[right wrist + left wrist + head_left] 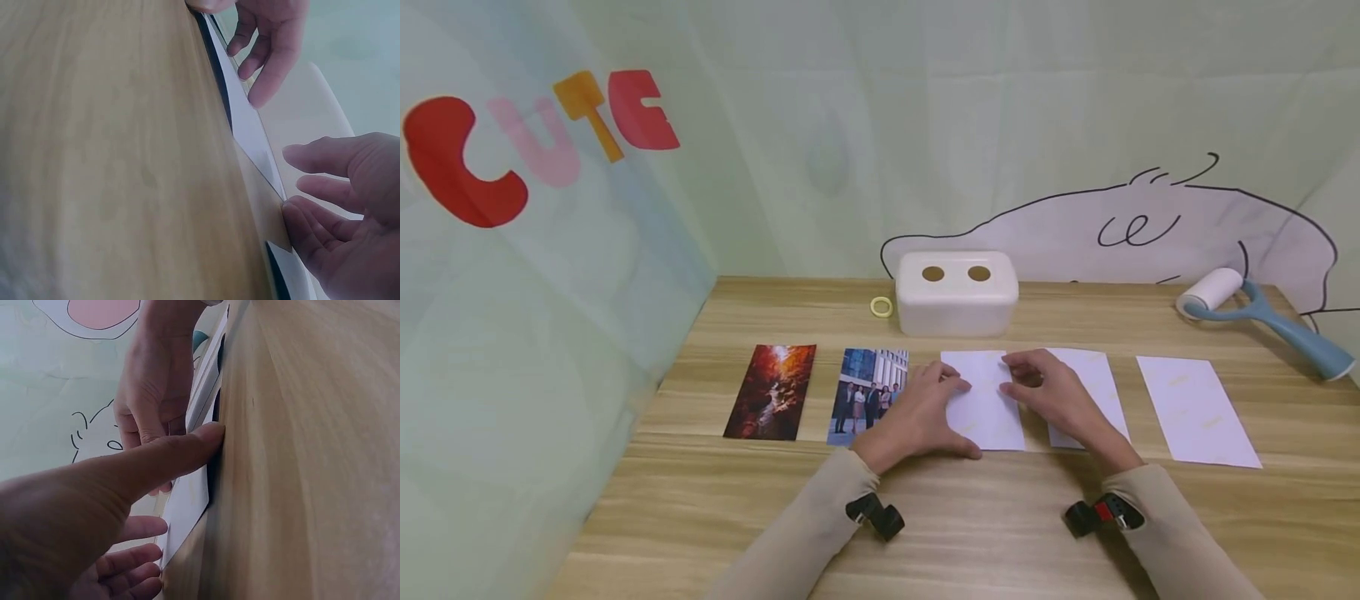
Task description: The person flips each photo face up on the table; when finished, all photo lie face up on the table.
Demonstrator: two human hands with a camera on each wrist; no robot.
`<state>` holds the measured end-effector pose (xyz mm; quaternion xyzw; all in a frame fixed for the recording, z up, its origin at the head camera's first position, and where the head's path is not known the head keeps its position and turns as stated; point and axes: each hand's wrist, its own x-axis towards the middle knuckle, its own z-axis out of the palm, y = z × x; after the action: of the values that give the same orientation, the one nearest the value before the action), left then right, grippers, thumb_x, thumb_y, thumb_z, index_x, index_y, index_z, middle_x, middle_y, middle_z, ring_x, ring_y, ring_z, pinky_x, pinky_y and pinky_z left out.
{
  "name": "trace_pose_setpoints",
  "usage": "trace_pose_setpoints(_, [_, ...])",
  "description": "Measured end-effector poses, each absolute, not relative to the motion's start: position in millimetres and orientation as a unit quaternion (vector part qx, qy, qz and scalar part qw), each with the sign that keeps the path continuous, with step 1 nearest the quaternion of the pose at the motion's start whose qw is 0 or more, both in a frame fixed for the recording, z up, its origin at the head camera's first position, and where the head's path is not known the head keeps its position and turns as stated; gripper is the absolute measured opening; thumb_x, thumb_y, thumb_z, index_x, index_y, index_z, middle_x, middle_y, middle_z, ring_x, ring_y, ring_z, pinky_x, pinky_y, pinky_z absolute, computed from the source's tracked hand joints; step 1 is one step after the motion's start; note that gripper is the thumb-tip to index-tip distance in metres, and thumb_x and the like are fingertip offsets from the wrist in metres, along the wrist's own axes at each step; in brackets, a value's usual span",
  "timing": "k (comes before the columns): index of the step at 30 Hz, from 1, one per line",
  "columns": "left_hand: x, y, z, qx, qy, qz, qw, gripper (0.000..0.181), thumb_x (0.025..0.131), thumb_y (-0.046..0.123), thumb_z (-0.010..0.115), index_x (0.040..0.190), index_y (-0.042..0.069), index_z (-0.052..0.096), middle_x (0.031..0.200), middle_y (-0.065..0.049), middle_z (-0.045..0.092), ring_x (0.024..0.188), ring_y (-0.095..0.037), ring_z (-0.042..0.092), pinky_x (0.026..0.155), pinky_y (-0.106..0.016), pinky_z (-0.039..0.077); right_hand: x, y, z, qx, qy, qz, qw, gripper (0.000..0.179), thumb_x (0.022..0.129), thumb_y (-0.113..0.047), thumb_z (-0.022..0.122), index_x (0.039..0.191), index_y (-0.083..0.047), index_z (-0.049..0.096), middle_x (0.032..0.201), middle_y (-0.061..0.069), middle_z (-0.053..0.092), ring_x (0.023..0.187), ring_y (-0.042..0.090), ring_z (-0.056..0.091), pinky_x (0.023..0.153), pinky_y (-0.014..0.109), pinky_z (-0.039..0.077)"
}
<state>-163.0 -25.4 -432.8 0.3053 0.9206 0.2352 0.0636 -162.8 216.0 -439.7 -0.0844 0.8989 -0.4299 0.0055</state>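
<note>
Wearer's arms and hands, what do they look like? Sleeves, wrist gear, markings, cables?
Long plain beige sleeves, left and right. Left hand and right hand ungloved. Each cuff carries a small black wrist unit, left and right, with a rounded end; the right one has a red patch. No cables visible.

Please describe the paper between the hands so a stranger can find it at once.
On the wooden table, find the white box with two round holes on top. The white sheet lies in front of it, in the middle of a row of five. It alone lies between the left hand and the right hand.
</note>
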Motion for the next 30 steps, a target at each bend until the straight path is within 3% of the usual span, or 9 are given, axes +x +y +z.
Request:
trace_pose_setpoints(7, [-166.3, -26.7, -431.5, 0.306, 0.919, 0.237, 0.071, 0.086, 0.071, 0.053, 0.097, 0.138, 0.008, 0.069, 0.143, -0.010, 0.055, 0.131, -0.028, 0.048, 0.110, -0.038, 0.043, -164.6, 215.7, -437.8, -0.083, 0.899, -0.429, 0.005, 0.039, 0.097, -0.010, 0.078, 0.131, 0.005, 0.067, 0.118, 0.021, 0.070, 0.108, 0.038, 0.069, 0.096, 0.054, 0.055])
trace_pose_setpoints(15, [-172.7, -32.8, -431.1, 0.303, 0.901, 0.294, 0.100, 0.069, 0.084, 0.051, 0.085, 0.134, 0.005, 0.073, 0.142, -0.011, 0.058, 0.130, -0.028, 0.050, 0.109, -0.039, 0.044, -165.0, 218.6, -437.0, -0.054, 0.905, -0.423, 0.000, 0.032, 0.103, -0.017, 0.071, 0.127, 0.003, 0.069, 0.119, 0.020, 0.073, 0.112, 0.038, 0.069, 0.097, 0.052, 0.054])
trace_pose_setpoints(23, [-173.3, -35.7, -432.6, 0.295, 0.890, 0.331, 0.105, 0.058, 0.093, 0.048, 0.074, 0.131, 0.004, 0.074, 0.139, -0.011, 0.060, 0.129, -0.028, 0.052, 0.110, -0.042, 0.043, -163.4, 218.8, -433.6, 0.003, 0.881, -0.471, 0.042, 0.030, 0.106, -0.019, 0.064, 0.123, 0.006, 0.064, 0.094, 0.013, 0.073, 0.077, 0.019, 0.070, 0.071, 0.032, 0.057])
trace_pose_setpoints(27, [-173.2, -36.5, -432.1, 0.297, 0.890, 0.328, 0.107, 0.057, 0.096, 0.047, 0.070, 0.132, 0.004, 0.074, 0.140, -0.011, 0.060, 0.130, -0.028, 0.052, 0.112, -0.043, 0.041, -161.8, 217.0, -431.7, 0.003, 0.877, -0.476, 0.058, 0.030, 0.105, -0.019, 0.064, 0.120, 0.007, 0.064, 0.085, 0.009, 0.070, 0.072, 0.016, 0.065, 0.066, 0.031, 0.054])
trace_pose_setpoints(30, [-173.5, -36.6, -432.1, 0.302, 0.892, 0.320, 0.106, 0.058, 0.096, 0.048, 0.070, 0.133, 0.004, 0.073, 0.141, -0.012, 0.059, 0.131, -0.029, 0.052, 0.112, -0.042, 0.041, -160.9, 214.3, -431.1, 0.007, 0.871, -0.487, 0.061, 0.029, 0.105, -0.015, 0.059, 0.124, 0.007, 0.063, 0.087, 0.010, 0.070, 0.073, 0.017, 0.064, 0.067, 0.030, 0.053])
